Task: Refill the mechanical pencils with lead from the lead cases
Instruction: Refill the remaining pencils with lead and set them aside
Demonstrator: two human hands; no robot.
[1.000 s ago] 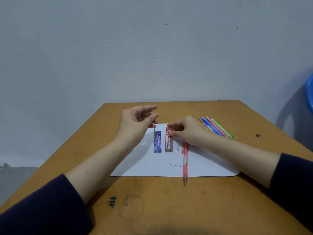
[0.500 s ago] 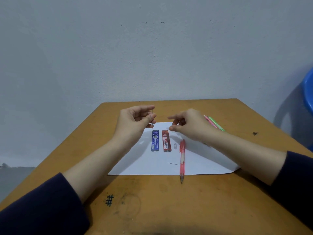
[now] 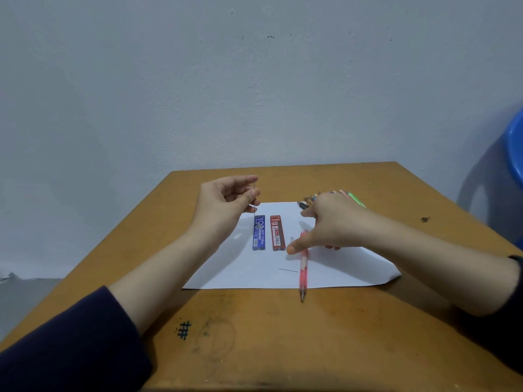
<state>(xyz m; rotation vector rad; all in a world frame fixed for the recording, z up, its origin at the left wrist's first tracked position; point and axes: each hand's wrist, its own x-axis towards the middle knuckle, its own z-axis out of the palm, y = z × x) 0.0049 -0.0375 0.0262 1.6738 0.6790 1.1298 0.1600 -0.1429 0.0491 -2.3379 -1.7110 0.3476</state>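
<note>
Right hand [image 3: 334, 222] has dropped, fingers spread, over the pink pencil [image 3: 303, 270] on the paper [image 3: 240, 273]; left hand [image 3: 226, 205] pinches a lead [image 3: 254, 210] above the paper's far edge.

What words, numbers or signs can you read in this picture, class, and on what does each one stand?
"0.5": on the blue lead case.
"PENCIL LEAD": on the blue lead case, along its length.
"Faster": at the top of the red lead case.
"2B": on the red lead case, under the brand.
"#": a hash mark inked on the table.
The slanted word on the blue case and the fine print on both cases are too blurred to read.
</note>
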